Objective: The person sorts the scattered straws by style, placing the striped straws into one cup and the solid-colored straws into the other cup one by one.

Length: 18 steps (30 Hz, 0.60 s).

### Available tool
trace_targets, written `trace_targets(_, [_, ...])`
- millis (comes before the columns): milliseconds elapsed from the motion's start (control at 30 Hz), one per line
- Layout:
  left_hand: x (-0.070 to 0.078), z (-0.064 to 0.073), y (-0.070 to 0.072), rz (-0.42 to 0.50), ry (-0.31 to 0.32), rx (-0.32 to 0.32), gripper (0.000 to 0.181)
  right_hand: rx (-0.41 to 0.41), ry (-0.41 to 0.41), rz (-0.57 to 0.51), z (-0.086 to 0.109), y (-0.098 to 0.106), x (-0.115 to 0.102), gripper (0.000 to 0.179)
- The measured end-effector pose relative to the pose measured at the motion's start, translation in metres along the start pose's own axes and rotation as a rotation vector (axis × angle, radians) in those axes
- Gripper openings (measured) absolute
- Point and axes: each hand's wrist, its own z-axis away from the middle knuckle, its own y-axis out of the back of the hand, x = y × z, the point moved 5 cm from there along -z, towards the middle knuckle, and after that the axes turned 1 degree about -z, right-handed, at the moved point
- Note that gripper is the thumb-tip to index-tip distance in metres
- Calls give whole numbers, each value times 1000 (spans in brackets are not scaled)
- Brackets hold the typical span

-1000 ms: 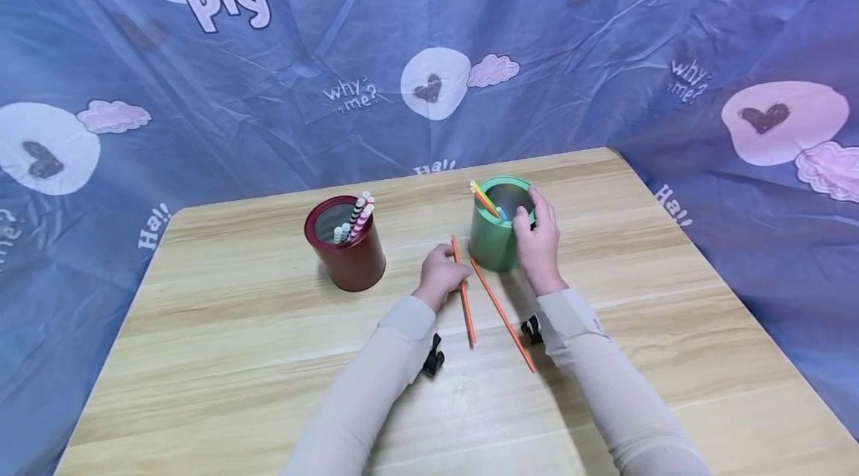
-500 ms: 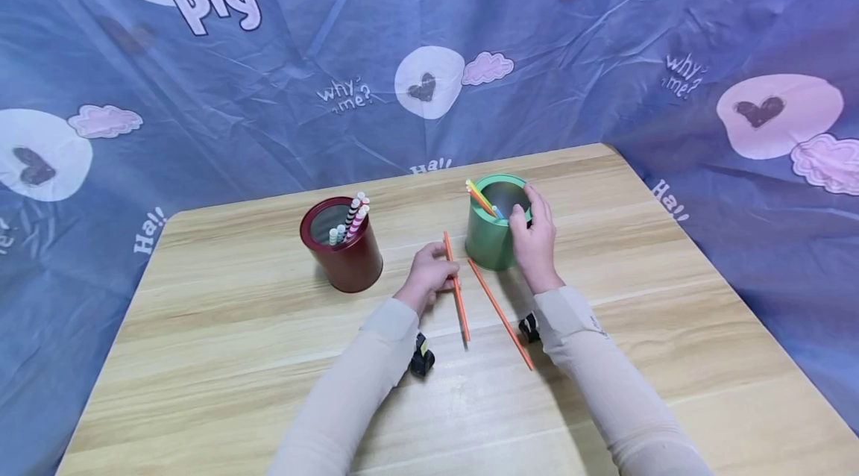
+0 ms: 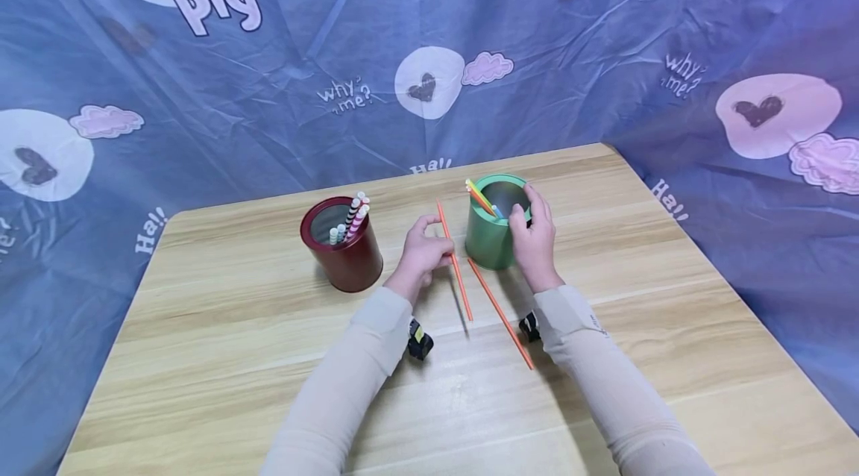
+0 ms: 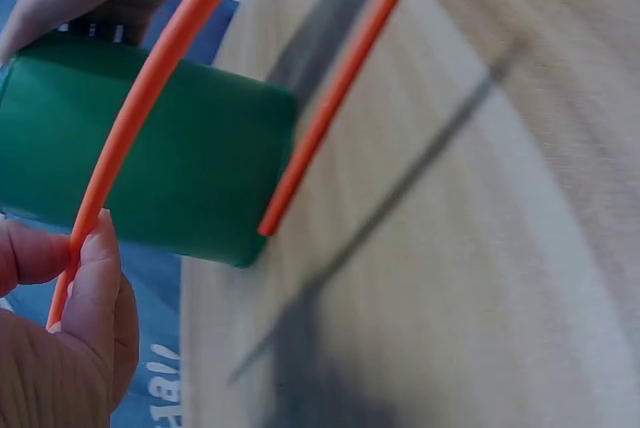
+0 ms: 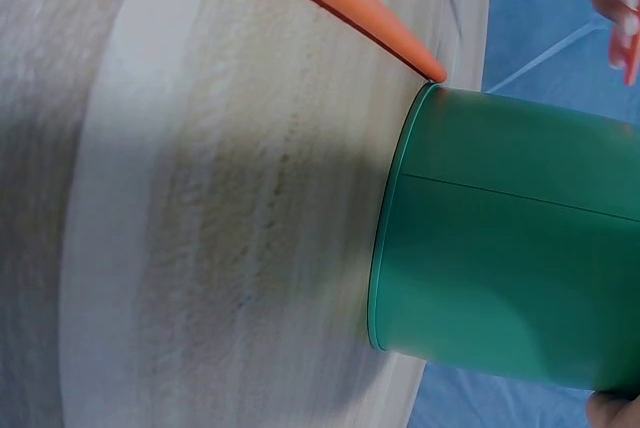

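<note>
My left hand [image 3: 423,251] pinches an orange straw [image 3: 460,283] between thumb and fingers. In the left wrist view the straw [image 4: 130,123] slants upward, lifted off the table, with its shadow below. My right hand [image 3: 535,237] grips the rim of the green can [image 3: 485,241], thumb at the opening and fingers along the outer side. Several yellow, orange and blue straws [image 3: 479,196] lean inside that can. A second orange straw [image 3: 499,314] lies on the table, one end close to the can's base. Most of the right hand is out of the right wrist view.
A dark red can [image 3: 349,263] holding several striped straws [image 3: 356,218] stands left of my left hand. The wooden table [image 3: 235,327] meets a blue printed cloth [image 3: 288,88] at the back and sides. Black wrist cameras sit under both sleeves.
My left hand has taken hold of the orange straw, raised it off the table and shifted slightly left and away from me. My right hand stays on the green can.
</note>
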Motion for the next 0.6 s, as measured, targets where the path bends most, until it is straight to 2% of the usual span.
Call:
trace_targets(400, [28, 5, 3, 72, -95, 38, 68, 1, -1, 6, 0, 0, 0, 50])
trace_targets(600, [47, 15, 5, 129, -183, 107, 65, 0, -4, 12, 0, 0, 0, 50])
